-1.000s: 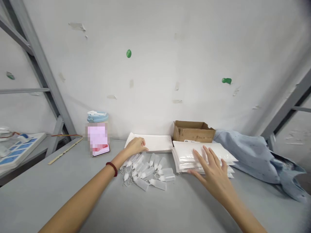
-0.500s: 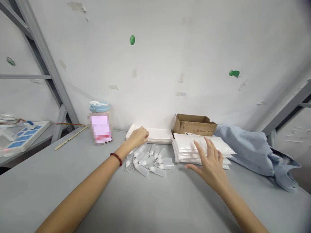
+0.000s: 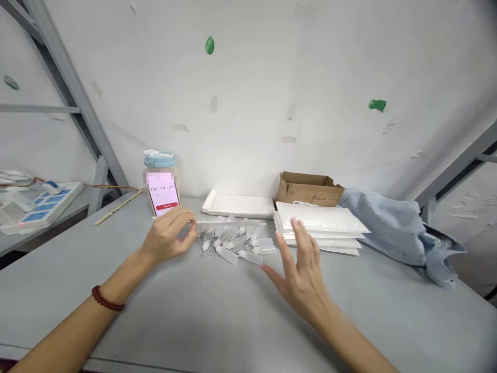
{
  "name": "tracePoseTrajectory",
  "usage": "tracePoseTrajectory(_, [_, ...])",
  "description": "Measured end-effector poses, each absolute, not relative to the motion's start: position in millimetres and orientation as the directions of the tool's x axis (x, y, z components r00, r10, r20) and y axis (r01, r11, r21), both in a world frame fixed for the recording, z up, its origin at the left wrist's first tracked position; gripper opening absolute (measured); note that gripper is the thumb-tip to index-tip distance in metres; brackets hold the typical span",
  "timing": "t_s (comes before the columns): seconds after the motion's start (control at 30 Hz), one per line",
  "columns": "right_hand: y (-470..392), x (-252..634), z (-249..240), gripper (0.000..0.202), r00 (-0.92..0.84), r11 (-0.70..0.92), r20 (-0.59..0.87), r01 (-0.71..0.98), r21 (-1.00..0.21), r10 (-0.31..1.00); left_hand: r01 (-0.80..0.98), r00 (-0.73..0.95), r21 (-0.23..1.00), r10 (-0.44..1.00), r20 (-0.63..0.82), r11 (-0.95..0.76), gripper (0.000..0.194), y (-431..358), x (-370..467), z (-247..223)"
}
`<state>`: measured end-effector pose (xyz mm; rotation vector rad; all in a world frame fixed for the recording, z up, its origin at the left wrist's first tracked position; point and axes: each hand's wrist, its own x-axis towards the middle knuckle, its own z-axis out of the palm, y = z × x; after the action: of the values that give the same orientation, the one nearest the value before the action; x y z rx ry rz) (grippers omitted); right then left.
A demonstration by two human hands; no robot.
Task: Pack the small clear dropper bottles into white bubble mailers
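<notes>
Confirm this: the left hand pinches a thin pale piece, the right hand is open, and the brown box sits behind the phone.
No: the head view shows the brown box behind the white packets, not the phone. The left hand does pinch a thin pale piece, and the right hand is open.

And around the left wrist (image 3: 126, 277) there's a dark red bracelet (image 3: 107, 299), a string of small round beads set close together! Over on the right wrist (image 3: 330, 316), bare; both hands ungloved, both forearms sleeveless!
</notes>
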<state>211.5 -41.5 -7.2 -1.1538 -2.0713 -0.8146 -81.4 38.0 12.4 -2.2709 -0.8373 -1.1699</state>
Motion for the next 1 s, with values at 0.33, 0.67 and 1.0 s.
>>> tracePoseTrajectory(0.33, [-61.2, 198.3, -12.9, 0.029, -0.623, 0.594, 0.726, 0.713, 0.373, 0.292, 0.297, 0.769, -0.278, 0.057, 0.637, -0.913, 0.013, -14.1, -28.7, -4.1])
tracePoseTrajectory(0.67, [-59.6, 196.3, -21.8, 0.023, -0.637, 0.532, 0.603, 0.758, 0.376, 0.480, 0.738, 0.292, 0.647, 0.955, -0.053, -0.189, 0.046, 27.5, -80.5, 26.5])
tracePoseTrajectory(1.0, [-65.1, 188.8, -23.3, 0.087, -0.629, 0.622, 0.389, 0.766, 0.162, 0.673, 0.207, 0.710, 0.977, 0.679, -0.184, 0.048, 0.022, 2.3, -25.1, 0.2])
